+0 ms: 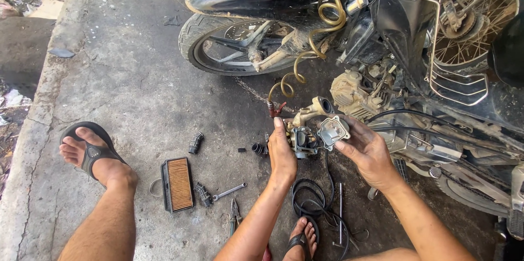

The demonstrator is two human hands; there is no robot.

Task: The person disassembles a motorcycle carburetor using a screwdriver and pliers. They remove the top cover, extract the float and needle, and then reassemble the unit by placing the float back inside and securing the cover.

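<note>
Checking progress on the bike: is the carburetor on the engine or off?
Off. Both hands, left hand and right hand, hold the carburetor clear of the engine.

air filter (pixel 179 184) on concrete | wrench (pixel 229 190) – pliers (pixel 234 215) beside | coiled hose (pixel 322 21) – motorcycle wheel (pixel 240 45)
</note>
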